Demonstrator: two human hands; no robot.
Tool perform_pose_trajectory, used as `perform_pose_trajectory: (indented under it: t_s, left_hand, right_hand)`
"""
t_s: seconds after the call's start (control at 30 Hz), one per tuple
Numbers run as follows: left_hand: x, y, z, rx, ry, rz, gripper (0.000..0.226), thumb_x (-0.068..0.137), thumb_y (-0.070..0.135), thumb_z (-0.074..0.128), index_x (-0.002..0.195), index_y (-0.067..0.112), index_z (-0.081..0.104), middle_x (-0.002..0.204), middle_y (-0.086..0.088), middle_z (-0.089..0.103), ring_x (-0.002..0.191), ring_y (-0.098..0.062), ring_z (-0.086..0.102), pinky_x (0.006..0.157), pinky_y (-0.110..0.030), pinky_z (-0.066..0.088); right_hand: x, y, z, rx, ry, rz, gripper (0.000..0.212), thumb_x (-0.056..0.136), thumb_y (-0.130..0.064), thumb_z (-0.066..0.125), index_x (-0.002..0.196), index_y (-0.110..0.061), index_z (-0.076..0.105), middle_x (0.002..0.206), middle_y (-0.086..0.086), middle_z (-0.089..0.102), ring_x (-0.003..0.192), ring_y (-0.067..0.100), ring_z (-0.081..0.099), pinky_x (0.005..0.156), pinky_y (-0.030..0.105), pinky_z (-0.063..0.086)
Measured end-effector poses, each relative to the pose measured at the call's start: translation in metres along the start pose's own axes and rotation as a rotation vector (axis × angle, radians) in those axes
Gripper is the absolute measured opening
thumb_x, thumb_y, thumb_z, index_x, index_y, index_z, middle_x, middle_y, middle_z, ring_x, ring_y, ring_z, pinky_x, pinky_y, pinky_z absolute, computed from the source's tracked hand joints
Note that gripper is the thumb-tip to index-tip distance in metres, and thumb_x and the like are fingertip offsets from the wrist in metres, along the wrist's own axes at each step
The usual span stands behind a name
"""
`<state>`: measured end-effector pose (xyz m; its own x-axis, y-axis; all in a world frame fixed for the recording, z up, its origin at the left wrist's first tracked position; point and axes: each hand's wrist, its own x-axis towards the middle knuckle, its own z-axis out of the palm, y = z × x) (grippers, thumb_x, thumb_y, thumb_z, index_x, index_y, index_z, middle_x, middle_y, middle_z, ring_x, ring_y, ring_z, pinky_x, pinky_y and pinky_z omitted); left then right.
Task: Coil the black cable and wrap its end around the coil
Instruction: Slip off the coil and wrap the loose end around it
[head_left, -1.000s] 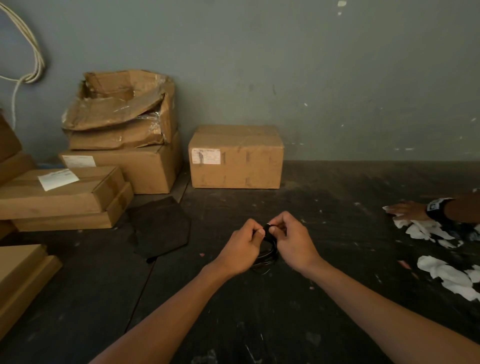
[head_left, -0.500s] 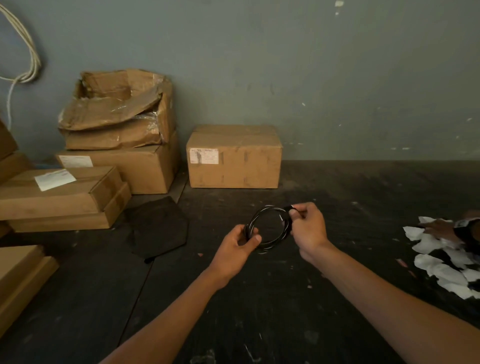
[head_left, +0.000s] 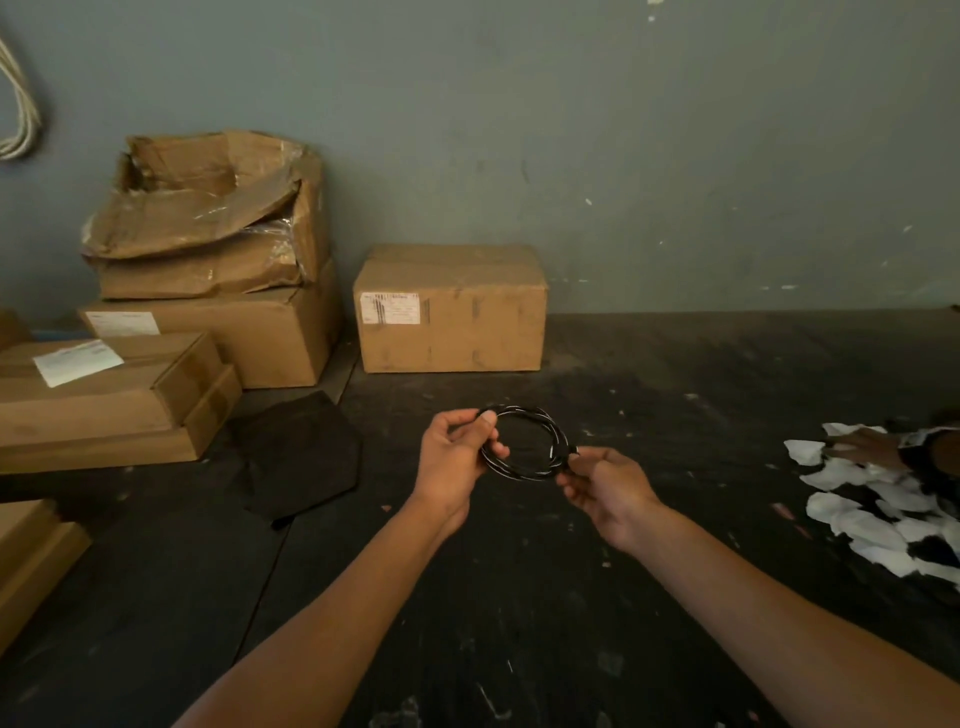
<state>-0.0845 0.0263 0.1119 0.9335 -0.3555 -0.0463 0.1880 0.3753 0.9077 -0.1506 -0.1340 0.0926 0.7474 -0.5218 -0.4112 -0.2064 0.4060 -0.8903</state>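
We hold the black cable (head_left: 524, 441) as a round coil of several loops in the air above the dark floor (head_left: 519, 597), in front of the closed cardboard box (head_left: 451, 309) that stands against the grey wall (head_left: 623, 130). Our left hand (head_left: 451, 465) has its grip pinched on the left side of the coil, thumb over the strands near the top and fingers curled behind them. Our right hand (head_left: 605, 486) has its grip pinched on the lower right side of the coil, thumb and forefinger pressed together on the strands where a short dark end piece shows; we cannot tell whether that end is wound around the loops. The coil stands tilted, its opening facing up toward us, and pale flecks show along the strands. To the left of the closed cardboard box a crushed open box (head_left: 208, 213) sits on top of a bigger box (head_left: 249, 338), and further left lie flat cartons (head_left: 114, 405) with a white label. A flat black sheet (head_left: 301, 454) lies on the floor in front of those, left of our left hand. Far right of the closed box, torn white paper scraps (head_left: 872, 514) are spread on the floor, and another person's hand (head_left: 867, 447) rests on them.
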Motion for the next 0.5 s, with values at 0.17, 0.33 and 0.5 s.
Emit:
perform_pose_trajectory:
  t_s: [0.17, 0.33, 0.5]
  left_hand:
    - [-0.001, 0.000, 0.009, 0.059, -0.017, 0.008, 0.030, 0.093, 0.008, 0.059, 0.121, -0.002, 0.054, 0.080, -0.005, 0.058, 0.064, -0.011, 0.056, 0.075, -0.034, 0.056]
    - [-0.001, -0.006, 0.016, 0.170, -0.040, 0.048, 0.029, 0.093, 0.007, 0.060, 0.119, -0.005, 0.054, 0.076, -0.004, 0.057, 0.055, -0.008, 0.051, 0.060, -0.028, 0.051]
    - [0.004, -0.020, 0.017, 0.280, -0.087, 0.039, 0.020, 0.093, 0.009, 0.062, 0.111, 0.002, 0.058, 0.075, -0.004, 0.058, 0.048, -0.005, 0.047, 0.050, -0.021, 0.048]
  right_hand:
    - [-0.006, 0.011, -0.020, -0.010, -0.143, 0.057, 0.019, 0.091, -0.003, 0.059, 0.109, -0.008, 0.060, 0.093, 0.013, 0.069, 0.083, 0.022, 0.065, 0.071, 0.032, 0.052]
    - [-0.014, 0.021, -0.060, -0.434, -0.208, -0.002, 0.018, 0.090, -0.011, 0.062, 0.109, -0.012, 0.061, 0.097, 0.010, 0.066, 0.084, 0.021, 0.062, 0.073, 0.032, 0.050]
    - [-0.012, 0.038, -0.124, -1.188, -0.208, -0.048, 0.018, 0.089, -0.027, 0.064, 0.106, -0.019, 0.063, 0.106, 0.000, 0.065, 0.097, 0.015, 0.062, 0.079, 0.027, 0.048]
